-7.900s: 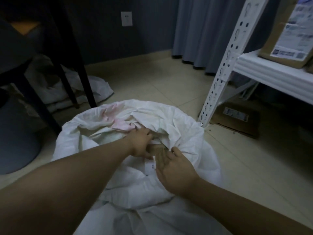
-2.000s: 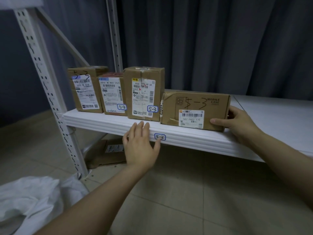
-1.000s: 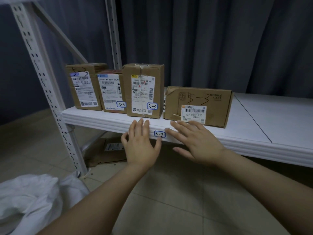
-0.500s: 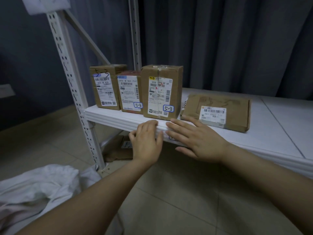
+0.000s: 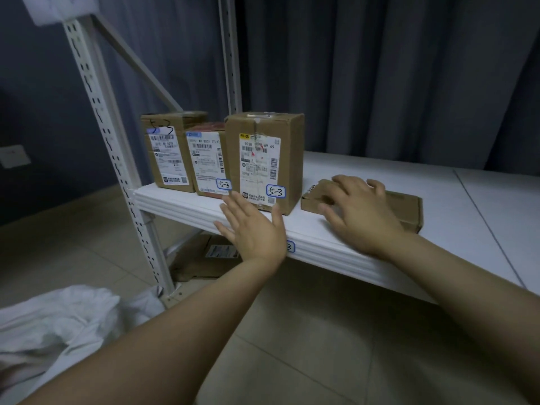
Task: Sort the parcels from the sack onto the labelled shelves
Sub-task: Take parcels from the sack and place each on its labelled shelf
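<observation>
Three upright cardboard parcels stand in a row on the white shelf: a left box, a middle box and a taller box, marked 5-3. A flat cardboard parcel lies on its face to their right. My right hand rests on that flat parcel with fingers spread. My left hand is flat and straight-fingered against the shelf's front edge, just below the taller box, partly covering the shelf's 5-3 label. The white sack lies crumpled on the floor at the lower left.
The shelf's perforated white upright and a diagonal brace stand at the left. A flat cardboard parcel lies on the tiled floor under the shelf. Grey curtains hang behind. The shelf surface stretches bare to the right.
The flat parcel, standing on its edge a second ago, now lies flat on the shelf. My right hand has moved from the shelf edge onto it. The view has risen.
</observation>
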